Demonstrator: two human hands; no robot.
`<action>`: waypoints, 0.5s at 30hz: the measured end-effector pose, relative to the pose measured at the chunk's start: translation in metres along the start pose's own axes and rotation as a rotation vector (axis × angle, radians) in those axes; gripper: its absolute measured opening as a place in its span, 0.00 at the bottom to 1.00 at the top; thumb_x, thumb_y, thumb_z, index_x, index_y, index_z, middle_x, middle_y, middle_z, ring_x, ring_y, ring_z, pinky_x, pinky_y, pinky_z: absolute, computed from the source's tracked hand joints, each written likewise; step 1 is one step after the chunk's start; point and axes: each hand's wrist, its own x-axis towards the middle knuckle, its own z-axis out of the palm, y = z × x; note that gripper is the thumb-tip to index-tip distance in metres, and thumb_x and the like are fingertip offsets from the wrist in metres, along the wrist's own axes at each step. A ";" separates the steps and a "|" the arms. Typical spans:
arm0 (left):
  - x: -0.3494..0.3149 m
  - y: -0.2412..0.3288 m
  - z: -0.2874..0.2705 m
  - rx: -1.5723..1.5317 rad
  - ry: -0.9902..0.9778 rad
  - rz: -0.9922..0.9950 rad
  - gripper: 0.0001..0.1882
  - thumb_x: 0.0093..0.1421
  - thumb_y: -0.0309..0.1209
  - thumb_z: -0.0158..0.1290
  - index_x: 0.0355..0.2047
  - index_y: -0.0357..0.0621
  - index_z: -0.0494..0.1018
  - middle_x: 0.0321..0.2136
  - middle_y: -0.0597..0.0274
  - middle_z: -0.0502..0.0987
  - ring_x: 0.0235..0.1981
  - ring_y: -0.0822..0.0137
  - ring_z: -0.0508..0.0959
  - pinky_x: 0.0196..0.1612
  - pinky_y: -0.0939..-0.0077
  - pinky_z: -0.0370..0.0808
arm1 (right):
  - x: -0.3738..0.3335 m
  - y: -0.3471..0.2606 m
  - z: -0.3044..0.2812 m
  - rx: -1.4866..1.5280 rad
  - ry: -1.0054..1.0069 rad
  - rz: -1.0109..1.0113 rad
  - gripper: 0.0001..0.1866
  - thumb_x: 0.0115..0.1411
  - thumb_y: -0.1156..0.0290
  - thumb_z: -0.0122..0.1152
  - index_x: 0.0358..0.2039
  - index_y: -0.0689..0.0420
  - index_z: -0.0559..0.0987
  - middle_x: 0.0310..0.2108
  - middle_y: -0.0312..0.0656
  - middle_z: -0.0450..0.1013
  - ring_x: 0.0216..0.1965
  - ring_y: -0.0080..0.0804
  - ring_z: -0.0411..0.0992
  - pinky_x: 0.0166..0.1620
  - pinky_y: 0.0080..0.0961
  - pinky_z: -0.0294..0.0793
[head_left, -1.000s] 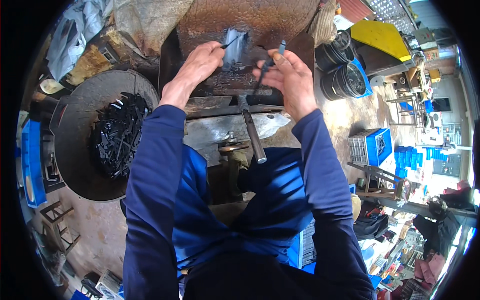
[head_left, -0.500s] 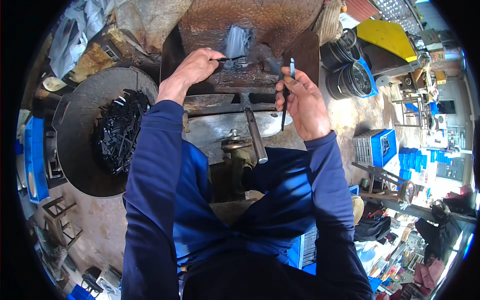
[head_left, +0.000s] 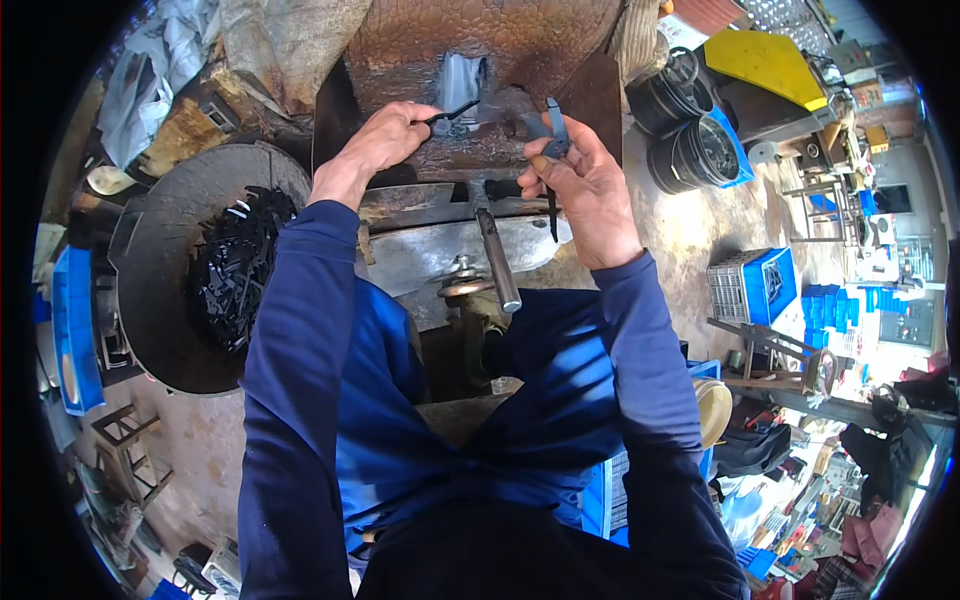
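Note:
My left hand [head_left: 385, 138] pinches a thin, dark, slightly curved metal piece [head_left: 455, 113]. It points right, in front of a pale, streaked opening [head_left: 463, 85] in a rust-brown housing. To the right, my right hand [head_left: 588, 185] is closed on a curved grey-and-black metal piece [head_left: 558, 130] that stands up from the fingertips. Out of the same grip a dark narrow strip [head_left: 553, 218] hangs down; whether it belongs to the upper piece is hidden by the fingers. A round metal bar [head_left: 500, 262] juts toward me between and below the hands.
A big round tub [head_left: 150, 290] with many dark metal strips [head_left: 240, 270] stands at my left. Black buckets [head_left: 690, 155] and a yellow panel [head_left: 765, 70] are at the far right. Blue-and-grey crates [head_left: 750, 290] sit on the right floor. Sacking [head_left: 290, 50] hangs far left.
My right hand has moved left and slightly up, and the piece in it has turned to show more of its curved grey side. The piece in my left hand now tilts upward at its tip.

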 end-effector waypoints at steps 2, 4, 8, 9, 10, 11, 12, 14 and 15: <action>0.000 -0.001 0.002 0.004 0.047 0.072 0.17 0.62 0.23 0.47 0.50 0.42 0.77 0.36 0.58 0.78 0.37 0.64 0.75 0.46 0.73 0.71 | 0.000 0.001 0.004 -0.014 -0.003 -0.014 0.25 0.65 0.81 0.54 0.61 0.63 0.64 0.42 0.41 0.73 0.36 0.29 0.75 0.41 0.26 0.78; -0.001 0.001 0.001 0.054 0.059 0.068 0.16 0.62 0.24 0.48 0.49 0.42 0.78 0.37 0.55 0.79 0.39 0.62 0.78 0.47 0.72 0.72 | 0.000 0.001 0.006 -0.044 -0.006 -0.037 0.25 0.65 0.81 0.55 0.62 0.63 0.63 0.43 0.41 0.73 0.36 0.29 0.76 0.42 0.26 0.79; -0.007 0.031 0.000 0.259 0.084 0.022 0.15 0.63 0.27 0.49 0.49 0.41 0.78 0.40 0.51 0.81 0.43 0.57 0.79 0.49 0.68 0.73 | -0.002 0.003 0.002 0.005 0.011 -0.068 0.24 0.65 0.81 0.55 0.61 0.64 0.64 0.43 0.42 0.74 0.36 0.30 0.76 0.42 0.26 0.80; -0.011 0.042 -0.006 0.356 0.101 -0.004 0.15 0.63 0.27 0.50 0.49 0.40 0.77 0.42 0.49 0.81 0.45 0.56 0.80 0.49 0.67 0.74 | -0.002 0.002 0.004 0.008 0.010 -0.071 0.24 0.65 0.81 0.55 0.61 0.64 0.64 0.43 0.42 0.74 0.36 0.30 0.76 0.42 0.26 0.80; -0.013 0.049 -0.009 0.356 0.100 -0.005 0.15 0.63 0.27 0.50 0.49 0.40 0.77 0.42 0.49 0.81 0.45 0.56 0.80 0.49 0.67 0.74 | -0.002 0.002 0.003 0.035 0.013 -0.064 0.24 0.65 0.81 0.55 0.61 0.63 0.64 0.43 0.42 0.74 0.36 0.29 0.76 0.41 0.26 0.79; -0.015 0.055 -0.012 0.337 0.086 -0.037 0.15 0.63 0.28 0.50 0.48 0.40 0.77 0.42 0.49 0.81 0.45 0.55 0.80 0.49 0.66 0.74 | -0.003 0.001 0.003 0.062 0.017 -0.056 0.24 0.65 0.81 0.55 0.61 0.63 0.64 0.42 0.42 0.74 0.36 0.29 0.76 0.41 0.25 0.79; -0.017 0.060 -0.015 0.319 0.074 -0.068 0.15 0.63 0.29 0.51 0.48 0.40 0.77 0.43 0.48 0.81 0.45 0.54 0.80 0.49 0.65 0.74 | -0.003 0.001 0.002 0.090 0.019 -0.051 0.24 0.65 0.80 0.55 0.61 0.63 0.64 0.42 0.42 0.74 0.36 0.29 0.76 0.40 0.25 0.79; -0.018 0.063 -0.018 0.303 0.064 -0.099 0.15 0.63 0.29 0.51 0.48 0.39 0.77 0.43 0.47 0.81 0.45 0.53 0.80 0.48 0.64 0.75 | -0.001 0.000 0.000 0.093 0.016 -0.028 0.24 0.65 0.80 0.55 0.60 0.63 0.65 0.42 0.42 0.74 0.35 0.29 0.76 0.39 0.24 0.79; -0.018 0.062 -0.018 0.276 0.087 -0.091 0.15 0.63 0.30 0.52 0.48 0.39 0.77 0.43 0.48 0.81 0.45 0.53 0.80 0.48 0.64 0.75 | -0.001 0.000 -0.002 0.095 0.013 -0.005 0.23 0.65 0.80 0.55 0.60 0.63 0.66 0.42 0.41 0.74 0.35 0.28 0.76 0.39 0.24 0.78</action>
